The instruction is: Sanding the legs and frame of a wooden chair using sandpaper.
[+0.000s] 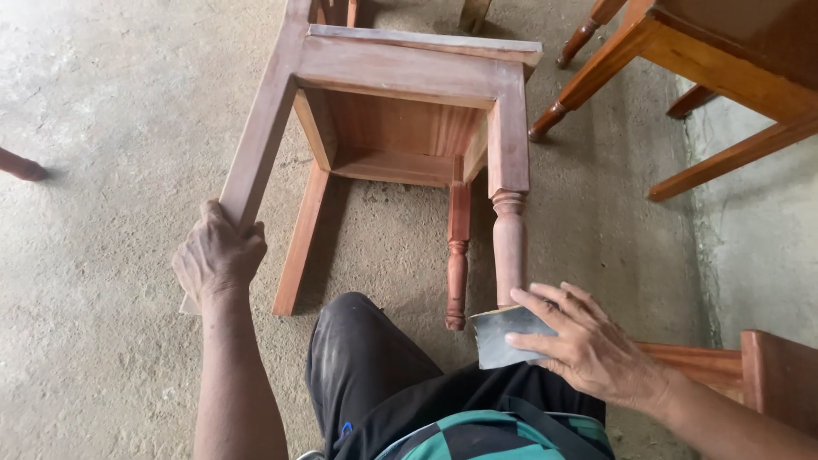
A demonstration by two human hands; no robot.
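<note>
Both of your hands are busy and well apart. Your left hand (217, 255) is clamped around the end of a straight, square-edged reddish-brown wooden chair leg (256, 153), fingers wrapped over the far side so only the knuckles and back of the hand show. Your right hand (588, 345) lies flat with fingers spread, pressing a folded sheet of grey sandpaper (503, 335) against the lower end of a turned, rounded wooden leg (509, 247); the very tip of that leg is hidden under the sandpaper and your fingers, so you cannot tell how the paper wraps round it.

Between the hands, the unfinished wooden chair (409, 94) lies tipped over on the rough grey concrete floor (102, 111), its legs pointing toward you and the hollow underside of its seat frame facing the camera. A second, darker turned leg (457, 255) sits just beside the pale one. The chair's back is cut off by the top edge.

Your knee in dark, dusty trousers (358, 358) rises between your arms, and a strip of green-and-black clothing (486, 430) shows at the bottom edge.

Further out, part of another brown wooden piece of furniture (707, 60) stands at the upper right, mostly out of frame. A reddish wooden part (767, 370) runs behind your right wrist, and what it belongs to is unclear. A dark wooden end (19, 164) pokes in at the left edge.
</note>
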